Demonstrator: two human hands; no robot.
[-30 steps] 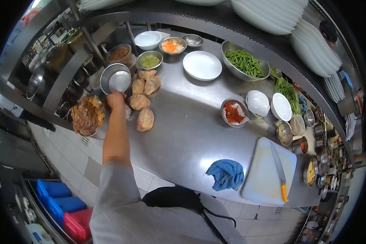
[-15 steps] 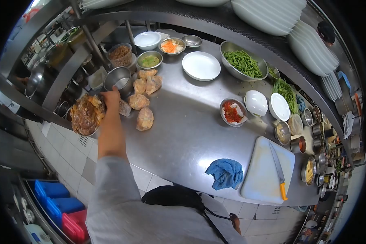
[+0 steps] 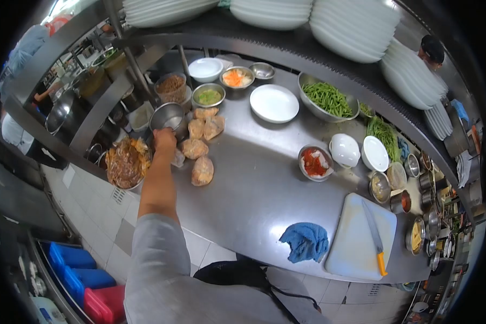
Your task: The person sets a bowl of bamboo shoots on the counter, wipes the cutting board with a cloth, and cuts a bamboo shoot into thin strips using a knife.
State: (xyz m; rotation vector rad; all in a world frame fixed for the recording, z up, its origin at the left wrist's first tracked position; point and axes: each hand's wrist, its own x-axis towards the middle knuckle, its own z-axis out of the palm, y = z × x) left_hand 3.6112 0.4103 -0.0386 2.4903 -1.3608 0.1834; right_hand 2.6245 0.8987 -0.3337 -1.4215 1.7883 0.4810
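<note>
My left hand (image 3: 165, 141) reaches out to the left part of the steel table, its fingers closed on the near rim of a deep metal bowl (image 3: 170, 117). Right of the bowl lie several knotted plastic bags of pale orange food (image 3: 195, 148). A bowl heaped with brown, bagged food (image 3: 126, 164) stands left of my wrist. Behind the bags is a metal bowl of green food (image 3: 209, 96). My right hand cannot be made out; only a small dark bit of skin shows at the lower right edge of my shirt.
A blue cloth (image 3: 304, 241) lies near the front edge, beside a white cutting board (image 3: 356, 237) with an orange-handled knife (image 3: 378, 237). Farther back are a white plate (image 3: 274, 103) and green beans (image 3: 326, 99). Stacked plates (image 3: 356, 27) fill the overhead shelf. People stand at far left and upper right.
The view has shifted, showing more of the shelf. My left hand has stayed at the metal bowl's near rim, and the bowl sits slightly nearer the bags. My right hand, partly seen earlier, is now nearly hidden.
</note>
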